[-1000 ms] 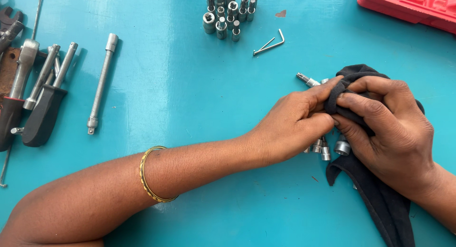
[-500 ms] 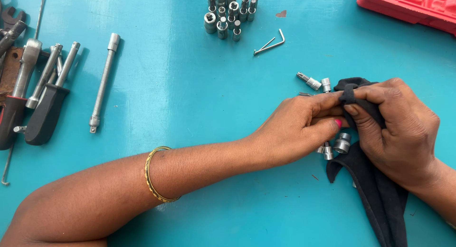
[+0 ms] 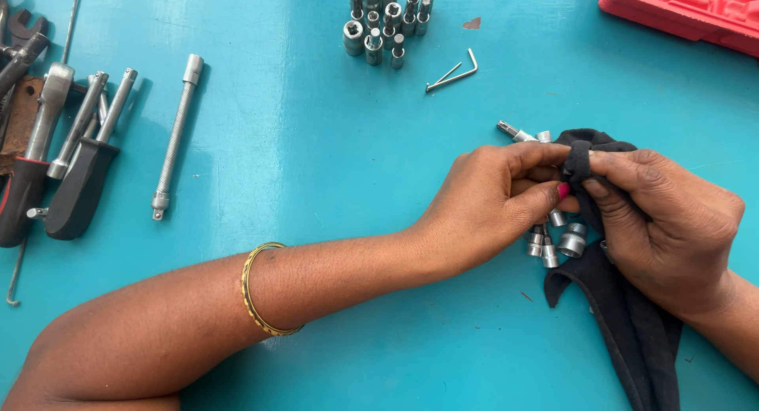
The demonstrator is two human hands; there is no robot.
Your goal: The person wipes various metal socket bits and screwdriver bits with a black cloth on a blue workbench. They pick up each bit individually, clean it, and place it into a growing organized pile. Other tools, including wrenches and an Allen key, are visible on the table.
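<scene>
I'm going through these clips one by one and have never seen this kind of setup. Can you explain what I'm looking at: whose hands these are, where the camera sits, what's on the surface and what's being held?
There is no machine here. A person wears a camera on the head, so the single view looks down at their own two bare hands over a turquoise table.

The left hand, on the arm with a gold bangle, and the right hand meet at a black cloth, both pinching its bunched top. Whether a small part is wrapped inside cannot be seen.

Loose silver sockets lie under the fingers. Farther back stands a group of upright sockets, with a bent hex key nearby. On the left lie an extension bar and black-handled drivers. A red case sits in the top right corner.
</scene>
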